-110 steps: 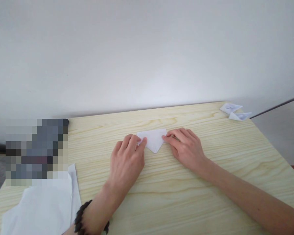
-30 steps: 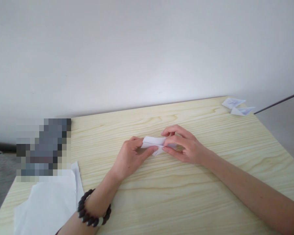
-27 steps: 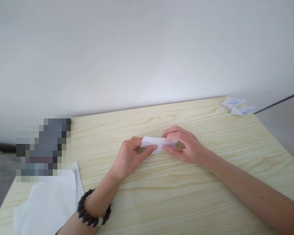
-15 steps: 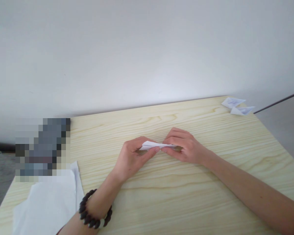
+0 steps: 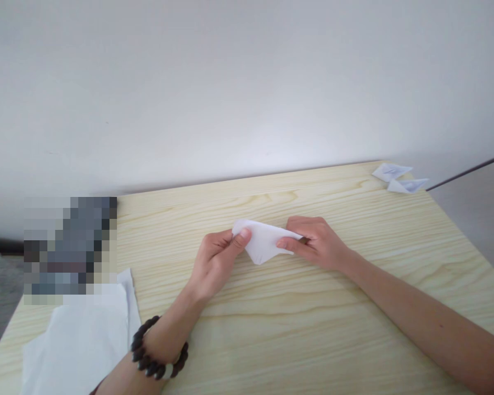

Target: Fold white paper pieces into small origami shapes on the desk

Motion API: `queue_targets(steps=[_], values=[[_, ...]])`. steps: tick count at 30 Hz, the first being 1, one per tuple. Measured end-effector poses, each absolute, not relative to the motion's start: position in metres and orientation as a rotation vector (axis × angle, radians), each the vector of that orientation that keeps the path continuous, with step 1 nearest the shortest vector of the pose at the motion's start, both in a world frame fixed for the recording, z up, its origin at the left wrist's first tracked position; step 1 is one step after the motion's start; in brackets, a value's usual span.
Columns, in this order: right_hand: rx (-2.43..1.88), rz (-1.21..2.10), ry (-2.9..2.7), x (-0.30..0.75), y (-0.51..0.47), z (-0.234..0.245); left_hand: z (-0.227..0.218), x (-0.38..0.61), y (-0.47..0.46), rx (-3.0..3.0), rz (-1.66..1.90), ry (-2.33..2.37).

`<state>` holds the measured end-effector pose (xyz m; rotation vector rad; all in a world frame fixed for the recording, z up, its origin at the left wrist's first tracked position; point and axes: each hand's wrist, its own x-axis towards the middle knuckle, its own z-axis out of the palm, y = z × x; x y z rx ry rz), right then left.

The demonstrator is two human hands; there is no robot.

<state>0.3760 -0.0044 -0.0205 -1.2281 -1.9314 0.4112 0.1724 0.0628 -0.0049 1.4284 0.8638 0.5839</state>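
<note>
Between my hands, a little above the table, is a small piece of folded white paper [image 5: 264,239], its broad face turned up toward me and one corner pointing down. My left hand [image 5: 218,260] pinches its left end, thumb on top and fingers hidden behind. At the right end my right hand [image 5: 315,241] grips the paper between thumb and fingers. A dark beaded bracelet [image 5: 142,351] circles my left wrist.
Two folded white paper boats [image 5: 407,186] sit at the table's far right corner. White paper sheets [image 5: 82,340] lie at the left, below a pixelated dark object [image 5: 80,236]. The wooden table [image 5: 271,340] meets a pale wall [image 5: 247,88].
The folded paper has tipped from nearly edge-on to showing its broad face. My hands have moved slightly apart, and my left thumb now lies on top of the paper.
</note>
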Motion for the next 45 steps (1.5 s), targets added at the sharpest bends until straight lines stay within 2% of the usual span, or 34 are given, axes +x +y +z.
queue_targets(steps=[13, 22, 28, 31, 40, 45], values=[[-1.376, 0.773, -1.913, 0.384, -0.006, -0.016, -0.019, 0.167, 0.071, 1.244, 0.736, 0.869], [-1.317, 0.359, -1.809, 0.382, -0.007, -0.025, -0.012, 0.165, 0.078, 1.541, 0.846, 0.891], [-1.194, -0.017, -1.967, 0.382, -0.008, -0.028, -0.015, 0.157, 0.082, 2.091, 1.025, 0.704], [-1.224, -0.114, -2.028, 0.383, -0.007, -0.029, -0.017, 0.154, 0.086, 2.325, 0.999, 0.640], [-1.436, -0.002, -2.115, 0.380, -0.006, -0.029, -0.022, 0.155, 0.084, 2.728, 0.736, 0.752], [-1.433, 0.262, -1.967, 0.382, -0.003, -0.026, -0.022, 0.156, 0.082, 2.759, 0.685, 0.773]])
